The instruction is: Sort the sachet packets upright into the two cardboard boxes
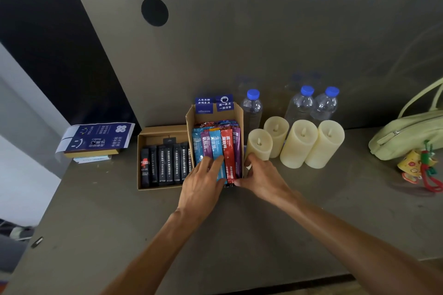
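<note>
On grey table (311, 211), tall brown cardboard box (215, 118) holds upright colourful sachet packets (227, 148); low brown cardboard box (163, 130) left holds black sachet packets (167, 163). Left hand (203, 187) presses colourful packets, fingers straight; right hand (261, 179) curls round tall box's near-right corner. Risk: letting go early, packets topple toward near side.

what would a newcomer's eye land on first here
The bright blue, purple and red sachets standing in the taller cardboard box at the centre stand out first, with the left hand laid flat on them and the right hand gripping the box's near right corner. Left of it black sachets fill a lower box; to its right stand four cream candles with blue-capped bottles behind.
</note>
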Tool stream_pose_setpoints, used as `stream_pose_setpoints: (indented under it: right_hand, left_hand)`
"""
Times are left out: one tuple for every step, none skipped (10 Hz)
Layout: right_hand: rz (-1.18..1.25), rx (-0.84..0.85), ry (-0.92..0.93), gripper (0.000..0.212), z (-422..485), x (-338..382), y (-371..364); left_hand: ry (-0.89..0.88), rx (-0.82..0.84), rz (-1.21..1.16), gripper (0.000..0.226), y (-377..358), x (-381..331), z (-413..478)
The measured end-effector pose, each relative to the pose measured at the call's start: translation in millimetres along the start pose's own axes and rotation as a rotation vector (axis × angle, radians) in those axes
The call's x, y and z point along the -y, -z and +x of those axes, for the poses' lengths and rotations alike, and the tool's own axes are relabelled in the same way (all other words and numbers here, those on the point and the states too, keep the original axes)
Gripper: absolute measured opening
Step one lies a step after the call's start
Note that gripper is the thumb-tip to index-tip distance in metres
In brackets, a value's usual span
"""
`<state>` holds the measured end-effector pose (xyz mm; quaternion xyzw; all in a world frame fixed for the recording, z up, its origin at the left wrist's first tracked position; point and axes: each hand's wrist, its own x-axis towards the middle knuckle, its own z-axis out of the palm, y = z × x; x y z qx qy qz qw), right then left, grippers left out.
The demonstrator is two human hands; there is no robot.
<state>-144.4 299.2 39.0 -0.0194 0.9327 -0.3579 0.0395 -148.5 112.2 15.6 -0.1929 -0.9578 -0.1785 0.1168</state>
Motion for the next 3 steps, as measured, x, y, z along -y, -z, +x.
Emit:
stream_pose_setpoints:
  right_hand:
    - [-0.023,0.009,-0.008,0.056,-6,1,0]
    - [-0.065,-0.019,-0.034,0.051,-5,1,2]
    - [-0.019,-0.137,-0.051,0.043,-15,5,5]
  left_hand:
    - [0.006,-0.042,-0.02,0.056,7,4,-8]
    - [0.02,-0.065,-0.042,0.046,20,8,-6]
    - [0.034,-0.069,-0.129,0.025,35,5,-18]
